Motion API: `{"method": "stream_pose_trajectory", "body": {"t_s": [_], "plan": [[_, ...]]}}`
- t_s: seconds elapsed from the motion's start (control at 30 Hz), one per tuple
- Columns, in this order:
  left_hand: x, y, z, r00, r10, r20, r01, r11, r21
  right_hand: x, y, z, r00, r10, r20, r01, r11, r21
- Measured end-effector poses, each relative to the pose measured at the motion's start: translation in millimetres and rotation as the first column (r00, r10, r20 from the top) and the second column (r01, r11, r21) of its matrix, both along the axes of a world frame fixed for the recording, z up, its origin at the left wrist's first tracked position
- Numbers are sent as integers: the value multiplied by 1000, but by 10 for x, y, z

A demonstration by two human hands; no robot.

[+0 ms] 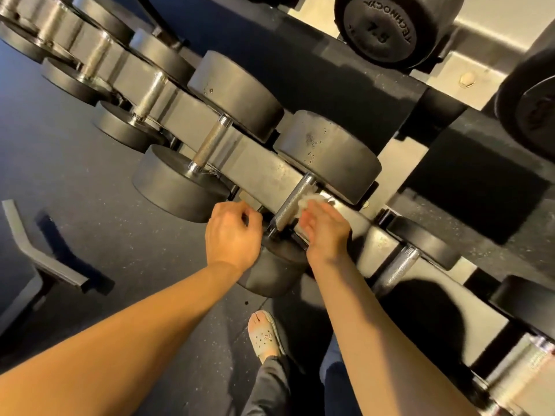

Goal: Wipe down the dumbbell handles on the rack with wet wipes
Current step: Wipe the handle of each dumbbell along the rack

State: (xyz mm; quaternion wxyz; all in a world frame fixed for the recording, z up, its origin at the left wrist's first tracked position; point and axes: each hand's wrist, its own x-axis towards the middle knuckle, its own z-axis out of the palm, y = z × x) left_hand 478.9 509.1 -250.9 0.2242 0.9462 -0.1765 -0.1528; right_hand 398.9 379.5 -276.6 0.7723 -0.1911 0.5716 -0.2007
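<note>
At the far left, a grey angled metal bar (45,253) lay on the dark speckled floor (120,205). Above it, a row of black dumbbells ran along the lower tier of the rack (264,172), from the top left corner down towards the right. One of them showed a bare knurled grip (210,142) between its two round heads.

The left hand (232,235) was at the near end of the next dumbbell (327,154), with its fingers curled in by the near head (270,271). Whether it gripped the head or only rested against it could not be told.

That dumbbell sat on the lower tier, and its handle (292,205) ran from the far head down to the near one, between the two hands. The right hand (324,226), somewhat blurred, held a bunched white wet wipe (312,202) at its fingertips. The wipe was pressed against the right side of the handle, about halfway along it.

Below the hands, a foot in a pale perforated sandal (265,336) stood on the floor.

Further right, another dumbbell lay on the same tier with its knurled bar (396,265) showing, partly in shadow. On the upper tier at the top right sat a round black dumbbell head marked 7.5 (378,25).
</note>
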Motion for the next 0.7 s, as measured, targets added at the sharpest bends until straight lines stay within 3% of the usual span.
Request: {"method": "stream_pose_trajectory", "body": {"t_s": [0.13, 0.23, 0.37, 0.4, 0.43, 0.5, 0.57, 0.7], "plan": [[-5, -2, 14, 1000, -9, -4, 9, 1000, 21, 200, -95, 6, 997, -33, -65, 21, 983, -181], [-4, -8, 17, 1000, -7, 4, 7, 1000, 29, 171, 61, -80, 951, 157, -267, -255, 887, -385], [7, 9, 7, 998, -46, 32, 45, 999, 29, -51, 127, -107, 785, 480, -391, -612, 700, -369], [8, 12, 4, 998, -53, 33, 52, 998, 30, -43, 62, -140, 799, 489, -349, -594, 732, -334], [4, 11, 9, 998, -54, 33, 53, 998, 33, -8, -23, -162, 862, 427, -272, -495, 824, -276], [-4, 12, 8, 998, -53, 39, 52, 998, 39, 113, -197, -221, 987, 132, -89, -138, 988, -67], [4, 18, -3, 997, -59, 42, 57, 997, 42, 207, -256, -235, 998, -54, 19, 51, 992, 118], [31, 41, -31, 997, -69, 37, 67, 997, 39, 171, -101, -281, 983, 138, 120, -150, 983, 103]]}}
